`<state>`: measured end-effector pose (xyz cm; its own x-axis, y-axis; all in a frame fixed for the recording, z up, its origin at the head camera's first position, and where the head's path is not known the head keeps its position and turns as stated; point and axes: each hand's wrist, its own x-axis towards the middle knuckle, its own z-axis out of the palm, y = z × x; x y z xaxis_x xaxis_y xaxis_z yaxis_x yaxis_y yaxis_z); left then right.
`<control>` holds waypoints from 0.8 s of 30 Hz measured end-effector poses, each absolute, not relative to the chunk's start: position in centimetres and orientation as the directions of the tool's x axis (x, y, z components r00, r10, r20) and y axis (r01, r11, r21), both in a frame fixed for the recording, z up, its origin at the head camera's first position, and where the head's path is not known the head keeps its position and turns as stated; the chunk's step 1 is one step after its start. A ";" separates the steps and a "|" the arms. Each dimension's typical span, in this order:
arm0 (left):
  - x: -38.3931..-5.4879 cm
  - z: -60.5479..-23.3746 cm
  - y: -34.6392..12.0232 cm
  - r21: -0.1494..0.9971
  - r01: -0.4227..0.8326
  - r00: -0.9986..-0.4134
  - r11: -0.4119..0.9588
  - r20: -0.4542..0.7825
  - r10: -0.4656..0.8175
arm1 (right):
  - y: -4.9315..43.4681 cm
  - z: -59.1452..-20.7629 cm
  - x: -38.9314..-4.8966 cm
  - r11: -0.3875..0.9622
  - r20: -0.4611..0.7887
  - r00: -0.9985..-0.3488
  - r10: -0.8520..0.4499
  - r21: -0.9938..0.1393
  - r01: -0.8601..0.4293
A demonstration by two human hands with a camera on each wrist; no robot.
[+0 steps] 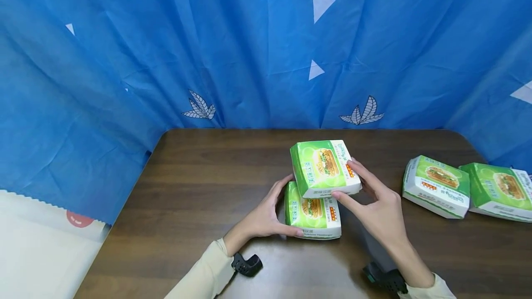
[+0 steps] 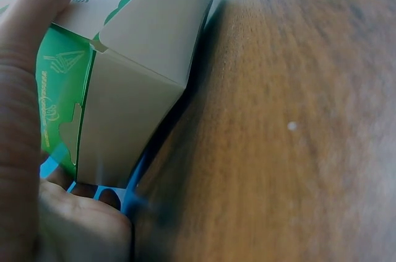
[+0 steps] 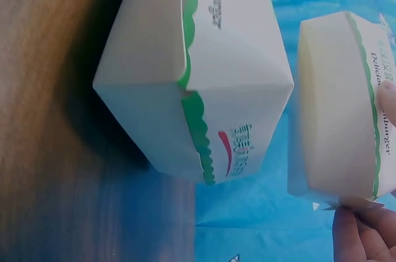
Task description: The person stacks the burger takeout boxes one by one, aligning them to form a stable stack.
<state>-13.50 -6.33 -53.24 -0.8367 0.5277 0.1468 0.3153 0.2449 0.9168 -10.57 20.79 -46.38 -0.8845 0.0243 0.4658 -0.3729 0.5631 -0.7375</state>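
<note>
Two green-and-white hamburger boxes are at the middle of the table. My right hand [image 1: 380, 213] pinches the upper box [image 1: 320, 167] at its right end, thumb at the front edge and fingers on the far side. It is tilted and raised above the lower box, overlapping its back part in the head view. My left hand [image 1: 266, 216] grips the lower hamburger box [image 1: 313, 225] from the left, thumb along its front. That lower box's pale side [image 2: 133, 119] fills the left wrist view beside the wood. In the right wrist view the raised box [image 3: 340, 107] stands apart from the lower one [image 3: 238, 51].
Two more hamburger boxes, one white-fronted [image 1: 440, 186] and one greener [image 1: 503, 190], sit side by side at the table's right. A blue curtain [image 1: 249, 50] hangs behind the dark wooden table [image 1: 199, 183]. White material [image 1: 37, 243] lies beyond the left edge.
</note>
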 end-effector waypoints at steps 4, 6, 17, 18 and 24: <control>-13.5 -53.1 -6.3 0.911 0.315 -0.840 0.264 0.139 0.524 | 20.7 -46.5 -10.2 0.557 0.463 -0.886 0.021 -0.741 -0.374; -13.5 -53.1 -6.3 0.908 0.316 -0.843 0.275 0.136 0.520 | 20.6 -46.5 -10.0 0.550 0.461 -0.887 0.021 -0.747 -0.374; -13.6 -53.1 -6.3 0.913 0.304 -0.852 0.274 0.131 0.507 | 20.0 -46.8 -8.9 0.543 0.452 -0.892 0.025 -0.755 -0.367; -13.5 -53.1 -6.3 0.913 0.301 -0.853 0.273 0.130 0.505 | 20.0 -46.9 -8.8 0.542 0.451 -0.892 0.023 -0.756 -0.368; -13.5 -53.0 -6.3 0.913 0.293 -0.861 0.284 0.123 0.494 | 19.7 -47.3 -8.4 0.547 0.447 -0.895 0.010 -0.751 -0.369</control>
<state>-13.52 -6.30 -53.01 -0.8609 0.4936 0.1231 0.2933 0.2839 0.9129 -8.39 19.70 -47.34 -0.8947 0.0099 0.4466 -0.3689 0.5475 -0.7511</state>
